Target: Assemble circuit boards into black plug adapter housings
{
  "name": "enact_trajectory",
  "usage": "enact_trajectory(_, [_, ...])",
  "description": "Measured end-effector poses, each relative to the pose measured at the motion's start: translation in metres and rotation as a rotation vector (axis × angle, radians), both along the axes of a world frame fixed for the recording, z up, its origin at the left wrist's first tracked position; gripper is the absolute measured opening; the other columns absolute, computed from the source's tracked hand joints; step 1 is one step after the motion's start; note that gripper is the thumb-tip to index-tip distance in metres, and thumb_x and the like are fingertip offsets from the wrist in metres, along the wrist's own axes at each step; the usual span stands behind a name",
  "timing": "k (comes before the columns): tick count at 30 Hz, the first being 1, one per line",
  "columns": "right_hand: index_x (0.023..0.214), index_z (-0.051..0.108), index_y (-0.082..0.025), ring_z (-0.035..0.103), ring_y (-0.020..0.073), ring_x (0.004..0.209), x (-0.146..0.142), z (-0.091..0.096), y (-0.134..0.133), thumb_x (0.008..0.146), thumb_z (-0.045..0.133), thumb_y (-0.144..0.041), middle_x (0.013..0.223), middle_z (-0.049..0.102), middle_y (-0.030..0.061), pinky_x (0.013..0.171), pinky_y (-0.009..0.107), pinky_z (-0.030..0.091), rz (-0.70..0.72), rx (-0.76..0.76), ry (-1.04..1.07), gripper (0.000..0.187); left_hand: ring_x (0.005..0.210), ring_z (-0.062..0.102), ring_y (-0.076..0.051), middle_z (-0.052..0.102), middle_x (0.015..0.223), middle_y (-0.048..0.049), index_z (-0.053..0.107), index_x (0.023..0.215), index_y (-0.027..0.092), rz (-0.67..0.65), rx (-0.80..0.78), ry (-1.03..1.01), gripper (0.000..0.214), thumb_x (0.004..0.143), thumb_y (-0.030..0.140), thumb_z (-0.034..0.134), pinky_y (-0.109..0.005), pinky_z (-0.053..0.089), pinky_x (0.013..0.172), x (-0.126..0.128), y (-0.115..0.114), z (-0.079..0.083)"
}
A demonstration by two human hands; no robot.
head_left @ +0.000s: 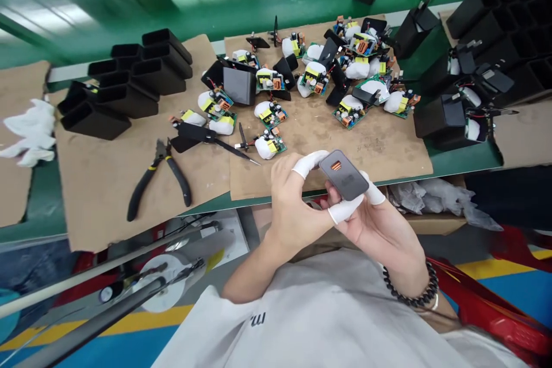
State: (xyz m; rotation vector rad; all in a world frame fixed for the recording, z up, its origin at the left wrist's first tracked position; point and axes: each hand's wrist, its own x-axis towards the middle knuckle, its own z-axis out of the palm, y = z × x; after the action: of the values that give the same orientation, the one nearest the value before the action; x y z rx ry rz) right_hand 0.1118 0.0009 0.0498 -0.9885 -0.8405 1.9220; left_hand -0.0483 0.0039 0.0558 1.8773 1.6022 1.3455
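Between both hands, over the table's front edge, is a dark grey charger housing [345,175] with a rounded end face toward me. Orange stripes show in a small opening on that face. My left hand [297,201] wraps its index finger and thumb, both in white finger cots, around the housing's left and lower sides. My right hand [371,213] grips it from the right and underneath, also with finger cots. Just beyond the hands lie a small circuit board [269,145] with white filler and a black screwdriver [219,141].
Open cutting pliers [159,175] lie on cardboard [202,184] at left. Black empty housings [142,83] stand behind them, with white gloves [30,132] farther left. Several circuit boards [313,77] are heaped centrally. More housings [444,118] crowd the right. A box of plastic bags [431,198] sits below.
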Motion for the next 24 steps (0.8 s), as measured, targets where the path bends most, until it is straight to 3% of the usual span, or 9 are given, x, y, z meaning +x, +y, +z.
enact_trajectory(3, [0.112, 0.078, -0.025, 0.081, 0.0202, 0.108, 0.003, -0.003, 0.000, 0.107, 0.047, -0.055, 0.117, 0.084, 0.0052, 0.091, 0.040, 0.070, 0.064, -0.012, 0.060, 0.043, 0.100, 0.069, -0.025, 0.073, 0.103, -0.0052, 0.069, 0.118, 0.021, 0.012, 0.017, 0.038, 0.053, 0.076, 0.048, 0.086, -0.044, 0.056, 0.099, 0.000, -0.002, 0.003])
enact_trajectory(8, [0.109, 0.075, -0.027, 0.082, 0.0202, 0.092, 0.004, -0.008, 0.000, 0.105, 0.052, -0.051, 0.107, 0.085, 0.0030, 0.080, 0.038, 0.070, -0.047, 0.015, 0.024, 0.033, 0.107, 0.071, -0.024, 0.073, 0.113, -0.0075, 0.067, 0.129, 0.021, -0.093, 0.004, -0.049, 0.057, 0.078, 0.038, 0.086, -0.040, 0.060, 0.098, -0.003, -0.004, 0.002])
enact_trajectory(12, [0.113, 0.070, -0.030, 0.080, 0.0191, 0.083, 0.000, -0.014, -0.003, 0.097, 0.069, -0.041, 0.099, 0.083, 0.0000, 0.073, 0.033, 0.067, -0.257, 0.251, -0.156, 0.019, 0.121, 0.073, -0.026, 0.074, 0.132, -0.0108, 0.063, 0.137, 0.022, -0.179, -0.069, -0.154, 0.063, 0.079, 0.030, 0.087, -0.038, 0.062, 0.103, -0.003, -0.006, -0.007])
enact_trajectory(14, [0.111, 0.069, -0.030, 0.080, 0.0186, 0.090, 0.001, -0.014, -0.003, 0.088, 0.081, -0.034, 0.102, 0.082, 0.0005, 0.077, 0.029, 0.067, -0.387, 0.423, -0.286, 0.026, 0.121, 0.075, -0.027, 0.076, 0.133, -0.0115, 0.064, 0.137, 0.022, -0.187, -0.117, -0.186, 0.062, 0.078, 0.028, 0.086, -0.039, 0.063, 0.104, -0.004, -0.006, -0.012])
enact_trajectory(16, [0.109, 0.068, -0.029, 0.080, 0.0168, 0.089, 0.006, -0.009, 0.003, 0.081, 0.088, -0.029, 0.100, 0.080, 0.0001, 0.076, 0.025, 0.065, -0.418, 0.552, -0.401, 0.034, 0.115, 0.078, -0.027, 0.078, 0.129, -0.0111, 0.067, 0.134, 0.021, -0.259, -0.183, -0.232, 0.061, 0.076, 0.027, 0.087, -0.038, 0.065, 0.100, -0.008, -0.006, -0.015])
enact_trajectory(20, [0.130, 0.067, -0.028, 0.077, 0.0147, 0.070, 0.029, 0.020, 0.024, 0.089, 0.081, -0.035, 0.083, 0.078, -0.0022, 0.066, 0.023, 0.064, -0.078, 0.625, -0.568, 0.044, 0.103, 0.081, -0.028, 0.083, 0.119, -0.0093, 0.074, 0.127, 0.022, -0.490, -0.309, -0.293, 0.064, 0.066, 0.026, 0.092, -0.037, 0.066, 0.093, -0.024, 0.000, -0.008])
enact_trajectory(24, [0.111, 0.079, -0.025, 0.078, 0.0141, 0.078, 0.041, 0.054, 0.035, 0.100, 0.068, -0.036, 0.090, 0.082, 0.0023, 0.073, 0.022, 0.061, 0.220, 0.905, -0.816, 0.019, 0.107, 0.079, -0.031, 0.082, 0.120, -0.0110, 0.078, 0.123, 0.019, -0.599, -0.601, -0.524, 0.071, 0.056, 0.031, 0.098, -0.039, 0.063, 0.096, -0.037, 0.007, -0.005])
